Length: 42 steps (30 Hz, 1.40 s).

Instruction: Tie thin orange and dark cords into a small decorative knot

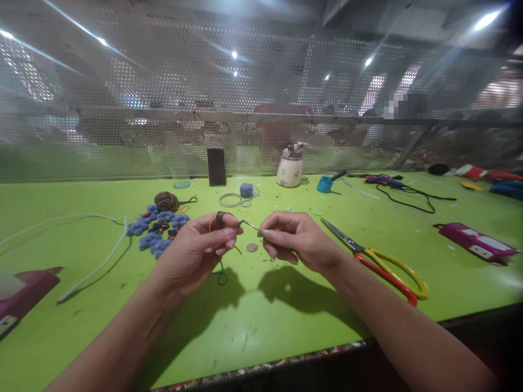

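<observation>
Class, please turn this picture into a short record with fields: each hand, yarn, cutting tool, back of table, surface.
Left hand: left hand pinches a small dark yarn piece with an orange strand
Right hand: right hand holds a thin metal tool pointing toward the yarn piece
Yarn: multicoloured ball beside blue flower-like pieces; small blue ball farther back
Cutting tool: scissors, red and yellow handles, right of the hands
Back of table: upright dark phone-like slab; pale bottle, dark lid
Surface: bright green table
</observation>
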Each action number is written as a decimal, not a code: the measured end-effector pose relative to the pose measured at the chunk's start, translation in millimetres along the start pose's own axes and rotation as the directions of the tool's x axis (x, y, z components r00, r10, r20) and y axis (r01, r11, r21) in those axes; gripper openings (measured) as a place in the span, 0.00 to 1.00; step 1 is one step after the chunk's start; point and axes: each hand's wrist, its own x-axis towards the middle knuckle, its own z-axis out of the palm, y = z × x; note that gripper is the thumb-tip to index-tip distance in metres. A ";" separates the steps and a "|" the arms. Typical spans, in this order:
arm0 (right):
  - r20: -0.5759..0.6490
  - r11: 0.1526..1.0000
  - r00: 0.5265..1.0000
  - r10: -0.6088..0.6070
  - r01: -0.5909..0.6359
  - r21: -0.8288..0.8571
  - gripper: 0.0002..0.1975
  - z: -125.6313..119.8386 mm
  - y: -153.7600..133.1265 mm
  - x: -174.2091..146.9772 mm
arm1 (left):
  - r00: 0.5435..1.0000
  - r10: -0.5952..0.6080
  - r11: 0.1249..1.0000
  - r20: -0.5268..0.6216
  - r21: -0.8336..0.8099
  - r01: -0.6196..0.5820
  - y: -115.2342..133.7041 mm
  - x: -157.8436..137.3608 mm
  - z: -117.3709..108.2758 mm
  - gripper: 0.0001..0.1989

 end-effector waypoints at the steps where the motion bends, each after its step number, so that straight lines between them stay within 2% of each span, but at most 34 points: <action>1: 0.012 0.996 1.000 0.025 -0.026 0.082 0.08 0.7 2.6 1.2 | 1.000 0.000 1.000 -0.001 -0.003 0.000 0.0 -0.1 -0.5 0.06; 4: 0.010 0.982 0.998 0.062 -0.062 0.176 0.07 3.5 7.7 4.0 | 1.000 -0.005 1.000 0.000 0.014 0.005 -0.9 0.3 -1.6 0.05; 10: -0.023 0.997 1.000 0.012 -0.010 0.071 0.06 6.0 9.3 4.8 | 0.999 0.041 0.988 -0.013 0.152 -0.039 -5.1 1.9 0.9 0.09; 12: -0.030 1.000 1.000 -0.007 0.008 0.022 0.09 6.9 8.7 4.0 | 0.998 0.063 0.977 -0.016 0.205 -0.058 -5.6 1.8 2.4 0.15; 15: -0.030 0.997 0.999 -0.017 0.015 -0.071 0.17 8.0 7.1 2.2 | 0.995 0.102 0.938 0.015 0.331 -0.101 -5.9 0.8 4.3 0.30; 17: -0.040 0.992 0.999 -0.003 -0.002 -0.126 0.17 8.3 6.2 1.5 | 0.990 0.141 0.897 0.032 0.419 -0.141 -6.7 0.0 5.5 0.38; 20: -0.071 0.980 0.997 0.033 -0.046 -0.192 0.16 7.9 6.2 1.7 | 0.982 0.182 0.844 0.042 0.506 -0.178 -9.1 -0.3 7.0 0.44; 24: -0.103 0.973 0.992 0.067 -0.088 -0.212 0.16 7.4 6.9 2.8 | 0.981 0.182 0.807 0.062 0.561 -0.185 -11.9 1.1 7.9 0.44; 28: -0.134 0.982 0.988 0.081 -0.103 -0.160 0.15 6.1 6.4 3.6 | 0.980 0.193 0.795 0.056 0.576 -0.189 -11.3 1.8 8.4 0.43; 36: -0.139 0.988 0.987 0.086 -0.103 -0.117 0.14 2.0 6.4 5.2 | 0.978 0.207 0.840 0.002 0.513 -0.179 -9.2 1.5 9.2 0.35; 42: -0.126 0.977 0.988 0.090 -0.112 -0.184 0.15 -0.1 3.3 4.8 | 0.986 0.163 0.842 0.019 0.518 -0.149 -8.4 1.9 8.6 0.41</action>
